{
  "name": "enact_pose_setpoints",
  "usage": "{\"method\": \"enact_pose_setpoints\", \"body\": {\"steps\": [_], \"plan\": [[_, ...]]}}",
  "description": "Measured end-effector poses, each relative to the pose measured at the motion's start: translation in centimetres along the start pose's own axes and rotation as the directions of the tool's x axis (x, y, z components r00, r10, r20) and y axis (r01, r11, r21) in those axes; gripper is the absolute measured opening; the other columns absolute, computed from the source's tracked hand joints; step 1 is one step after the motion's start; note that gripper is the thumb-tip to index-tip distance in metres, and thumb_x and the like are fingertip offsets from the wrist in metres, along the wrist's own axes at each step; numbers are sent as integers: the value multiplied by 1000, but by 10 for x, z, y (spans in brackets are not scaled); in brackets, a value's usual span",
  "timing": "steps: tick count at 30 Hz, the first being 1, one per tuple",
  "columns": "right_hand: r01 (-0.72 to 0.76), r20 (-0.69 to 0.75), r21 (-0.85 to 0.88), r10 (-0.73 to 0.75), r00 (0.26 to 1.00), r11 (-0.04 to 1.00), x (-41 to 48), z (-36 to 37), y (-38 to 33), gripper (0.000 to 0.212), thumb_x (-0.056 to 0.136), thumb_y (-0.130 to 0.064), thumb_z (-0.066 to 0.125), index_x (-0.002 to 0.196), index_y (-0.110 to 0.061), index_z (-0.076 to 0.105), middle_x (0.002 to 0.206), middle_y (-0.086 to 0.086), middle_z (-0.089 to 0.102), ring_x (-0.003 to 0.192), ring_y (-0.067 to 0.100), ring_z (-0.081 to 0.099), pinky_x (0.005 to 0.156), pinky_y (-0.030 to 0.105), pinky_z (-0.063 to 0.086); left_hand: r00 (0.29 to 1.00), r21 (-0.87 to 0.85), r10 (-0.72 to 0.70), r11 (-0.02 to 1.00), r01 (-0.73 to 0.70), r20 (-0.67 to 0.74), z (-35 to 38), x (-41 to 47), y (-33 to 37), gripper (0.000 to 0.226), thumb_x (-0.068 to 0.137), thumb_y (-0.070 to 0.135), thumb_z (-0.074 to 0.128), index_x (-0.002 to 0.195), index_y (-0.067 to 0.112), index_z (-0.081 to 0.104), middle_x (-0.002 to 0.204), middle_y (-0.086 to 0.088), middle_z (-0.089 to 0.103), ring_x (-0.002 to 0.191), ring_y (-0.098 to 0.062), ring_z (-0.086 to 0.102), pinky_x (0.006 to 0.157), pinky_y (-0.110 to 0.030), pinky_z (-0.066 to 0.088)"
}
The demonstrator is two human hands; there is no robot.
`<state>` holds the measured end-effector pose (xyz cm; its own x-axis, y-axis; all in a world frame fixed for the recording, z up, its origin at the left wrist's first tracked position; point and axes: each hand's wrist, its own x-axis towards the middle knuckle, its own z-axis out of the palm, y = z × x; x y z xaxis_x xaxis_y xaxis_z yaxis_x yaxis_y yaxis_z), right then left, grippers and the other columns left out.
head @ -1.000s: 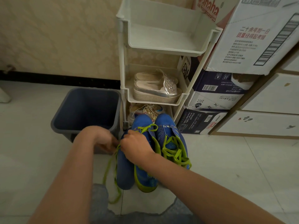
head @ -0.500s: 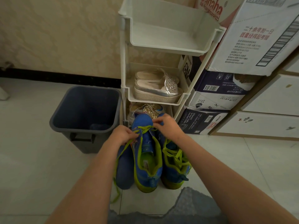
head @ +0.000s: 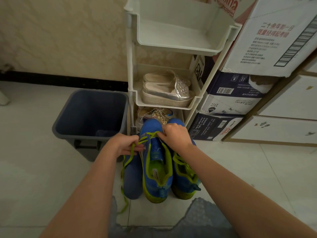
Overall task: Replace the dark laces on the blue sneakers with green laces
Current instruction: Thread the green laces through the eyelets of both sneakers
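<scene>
Two blue sneakers stand side by side on the floor (head: 240, 177), toes at 12 o'clock against the foot of the rack (head: 171, 47), heels at 6 toward the person. The other sneaker (head: 184, 177), on the 3 o'clock side, already shows green lacing over its tongue. The open sneaker (head: 158, 169) beside it has the lace (head: 151, 134) through the toe-end eyelets only, and its tongue is bare below that.

The left hand (head: 125, 145) is at 9 o'clock of that eyelet row. Its grip is closed, pinching one run of the lace, and the slack drops from it toward 7 o'clock and trails on the floor. The right hand (head: 175, 133) is at 2 o'clock of the row, its fingers curled on the other run just where it leaves the eyelet (the exact pinch is hidden under the knuckles). Between the two grips the lace runs 9 to 3, square across the sneaker's 12-to-6 axis.

What matters next, as I judge it, is that every empty eyelet lies toward 6 o'clock from both hands, so the work goes heelward, crossing by crossing. The left hand holds the long loose end and sits nearer the next hole on its side. No dark lace can be seen on either sneaker, and what lies in the bin (head: 61, 124) at 10 o'clock is too dim to name.
</scene>
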<state>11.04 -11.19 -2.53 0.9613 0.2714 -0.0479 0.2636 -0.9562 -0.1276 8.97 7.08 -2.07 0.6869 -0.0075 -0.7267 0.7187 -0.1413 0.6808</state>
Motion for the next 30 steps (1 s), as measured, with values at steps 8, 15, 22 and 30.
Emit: {"method": "enact_pose_setpoints", "body": {"steps": [8,15,22,30], "plan": [[-4,113,541,-67,991,841,0,-7,24,28,90,-5,55,114,-16,63,96,3,65,82,14,59,78,26,49,999,-54,-49,997,50,18,-10,4,-6,14,82,-4,41,82,1,54,81,-15,72,71,-21,71,73,-37,54],[32,96,399,-76,992,916,-2,-1,23,22,90,-13,59,109,-17,70,104,1,69,92,14,61,85,35,51,991,168,-131,977,133,-23,-14,3,-9,12,84,5,46,76,7,54,61,-3,70,73,-18,67,99,-39,43],[67,80,453,-115,990,889,2,1,19,16,91,-21,62,102,-19,73,97,-8,55,81,4,51,80,26,46,975,381,221,902,-203,-4,-4,11,0,16,89,8,54,96,16,66,95,-4,62,93,-18,58,89,-31,45],[118,91,212,-140,986,970,6,-6,2,15,87,-31,63,100,-27,71,96,-9,51,95,13,55,69,29,39,918,548,379,796,-257,-120,19,15,-4,22,91,24,62,105,7,64,108,-8,61,99,-21,56,76,-26,37]]}}
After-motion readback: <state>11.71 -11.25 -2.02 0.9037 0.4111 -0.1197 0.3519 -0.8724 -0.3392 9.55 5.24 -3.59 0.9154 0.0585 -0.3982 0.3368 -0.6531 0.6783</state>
